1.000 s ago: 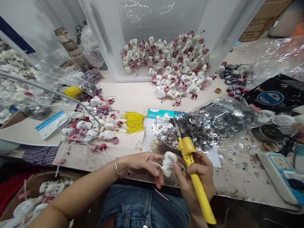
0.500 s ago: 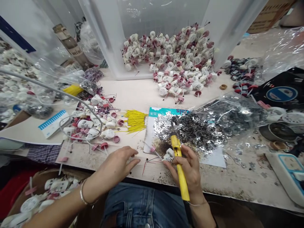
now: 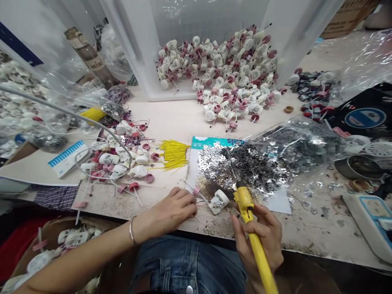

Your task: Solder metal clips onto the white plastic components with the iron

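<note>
In my right hand (image 3: 260, 237) is a yellow soldering iron (image 3: 255, 245), its metal tip pointing up toward a heap of small metal pieces (image 3: 245, 163). A small white plastic housing (image 3: 219, 201) lies on the table between my hands, touched by neither. Just beside it is a pink cap on a white stem (image 3: 196, 190). My left hand (image 3: 174, 208) rests low over the tabletop, its fingers curled down where thin wires lie. The fingertips are hidden, so whatever they pinch cannot be seen.
A bundle of yellow wires (image 3: 174, 155) lies left of the metal pieces. White and pink parts (image 3: 116, 159) pile up at left, with a grey cable looped over them. A translucent bin (image 3: 143, 73) spills similar parts at the back. A white power strip (image 3: 370, 224) stands at right.
My right hand has let go of the white housing and moved right and down with the soldering iron. My left hand has moved right, over the thin wires, and its fingers have curled.
</note>
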The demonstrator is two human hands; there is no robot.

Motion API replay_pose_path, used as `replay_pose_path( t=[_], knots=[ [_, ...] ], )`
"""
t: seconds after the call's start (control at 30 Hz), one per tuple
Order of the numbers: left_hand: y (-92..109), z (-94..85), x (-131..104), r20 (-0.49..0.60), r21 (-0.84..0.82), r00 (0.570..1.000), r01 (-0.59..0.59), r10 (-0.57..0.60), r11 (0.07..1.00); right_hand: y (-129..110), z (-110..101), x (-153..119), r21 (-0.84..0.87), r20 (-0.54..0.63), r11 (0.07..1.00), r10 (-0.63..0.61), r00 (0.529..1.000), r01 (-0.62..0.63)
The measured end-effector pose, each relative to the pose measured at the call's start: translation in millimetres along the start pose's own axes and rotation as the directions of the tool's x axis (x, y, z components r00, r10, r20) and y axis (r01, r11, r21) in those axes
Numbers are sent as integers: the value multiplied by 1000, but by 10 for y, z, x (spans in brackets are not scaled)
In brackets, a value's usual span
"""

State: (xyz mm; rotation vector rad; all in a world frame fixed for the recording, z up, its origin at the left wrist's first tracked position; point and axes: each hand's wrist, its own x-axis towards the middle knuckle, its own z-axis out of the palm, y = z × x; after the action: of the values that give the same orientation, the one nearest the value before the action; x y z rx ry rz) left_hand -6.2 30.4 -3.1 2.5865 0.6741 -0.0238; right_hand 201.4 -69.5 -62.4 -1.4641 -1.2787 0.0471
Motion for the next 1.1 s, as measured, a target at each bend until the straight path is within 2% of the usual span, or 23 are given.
replay_pose_path(
  t=[0.1, 0.17, 0.23, 0.3, 0.4, 0.47, 0.57, 0.67, 0.77, 0.87, 0.93, 1.0, 1.1],
  knots=[
    [93, 48, 58, -184, -284, 974, 76, -132, 956, -71, 13, -44, 154, 14, 986, 68, 998, -70],
    [181, 90, 105, -240, -440, 946, 95, -219, 893, -137, 63, -57, 308, 74, 936, 156, 985, -171],
    [263, 118, 155, -205, -544, 938, 129, -280, 829, -204, 134, -59, 393, 143, 870, 263, 954, -298],
    [317, 123, 195, -138, -622, 923, 200, -358, 757, -252, 195, -57, 385, 157, 841, 347, 925, -381],
    [339, 105, 218, -76, -715, 863, 301, -499, 631, -274, 228, -61, 314, 94, 881, 343, 935, -355],
    [337, 97, 216, -51, -734, 851, 323, -523, 598, -272, 217, -70, 290, 75, 909, 291, 954, -300],
    [347, 106, 211, -32, -678, 897, 304, -440, 669, -275, 202, -84, 310, 71, 917, 242, 968, -252],
    [371, 125, 214, -60, -633, 914, 276, -401, 724, -290, 217, -96, 361, 97, 874, 312, 945, -325],
    [377, 143, 225, -119, -648, 902, 247, -415, 721, -300, 223, -106, 341, 124, 847, 390, 912, -409],
    [363, 159, 246, -197, -636, 850, 269, -489, 723, -300, 173, -107, 262, 94, 910, 306, 947, -320],
    [363, 159, 261, -223, -591, 840, 286, -494, 754, -295, 118, -106, 270, 98, 934, 217, 971, -236],
    [380, 154, 271, -192, -549, 876, 278, -443, 788, -288, 75, -109, 303, 103, 925, 209, 972, -231],
    [420, 156, 271, -128, -553, 918, 249, -376, 795, -284, 75, -121, 293, 94, 893, 328, 940, -341]
  ],
)
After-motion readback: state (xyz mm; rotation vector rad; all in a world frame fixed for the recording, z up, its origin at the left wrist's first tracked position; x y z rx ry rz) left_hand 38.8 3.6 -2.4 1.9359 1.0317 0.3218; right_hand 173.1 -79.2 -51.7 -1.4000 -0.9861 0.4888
